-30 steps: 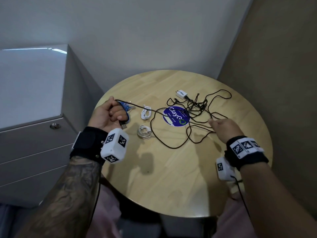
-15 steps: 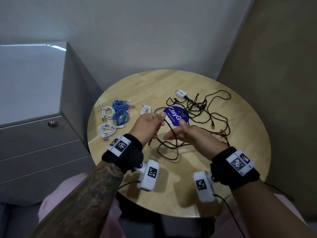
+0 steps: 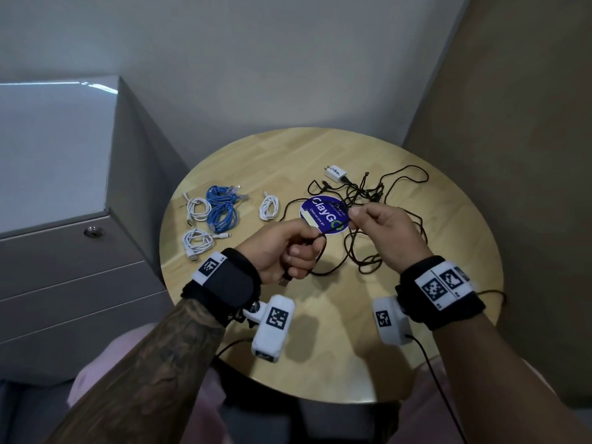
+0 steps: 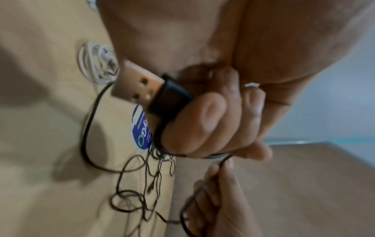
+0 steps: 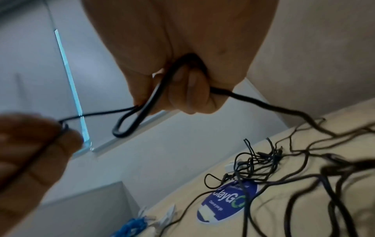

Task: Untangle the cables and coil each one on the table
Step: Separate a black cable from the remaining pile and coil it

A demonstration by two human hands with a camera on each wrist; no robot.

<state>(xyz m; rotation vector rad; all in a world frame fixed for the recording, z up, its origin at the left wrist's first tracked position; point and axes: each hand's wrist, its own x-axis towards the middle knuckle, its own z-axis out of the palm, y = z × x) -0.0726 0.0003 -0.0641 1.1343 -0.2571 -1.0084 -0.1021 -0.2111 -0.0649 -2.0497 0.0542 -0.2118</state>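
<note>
**Operator:** Head view, as I read it from my station: left hand [image 3: 285,248] clenched round a black cable [image 3: 323,251], its USB plug [image 3: 284,281] poking out below the fist. Right hand [image 3: 382,233] pinches the same cable between thumb and fingertips; the strand runs taut between the two, above the round table [image 3: 320,363].

**Observer:** And the rest of the cable?

**Operator:** It trails into a black tangle [image 3: 368,193] lying over a blue sticker [image 3: 323,214], with a white charger [image 3: 336,171] at the far side. Coiled white cables [image 3: 198,209] and blue cables [image 3: 221,208] lie at the table's left, well apart from the tangle. Bare wood fills the near half; a grey cabinet [image 3: 80,251] stands close to the left edge.

**Observer:** Left wrist view?

**Operator:** Blurred. I see fingers [image 4: 205,121] curled round the plug's black housing [image 4: 172,96], metal end [image 4: 136,83] pointing outward, tangle [image 4: 146,184] below on the table.

**Observer:** Right wrist view?

**Operator:** Curled fingers [image 5: 190,94] hold a folded loop of cable [image 5: 134,121]; one strand leads to the left hand [image 5: 30,147], another drops to the tangle [image 5: 284,168] by the sticker [image 5: 227,205].
</note>
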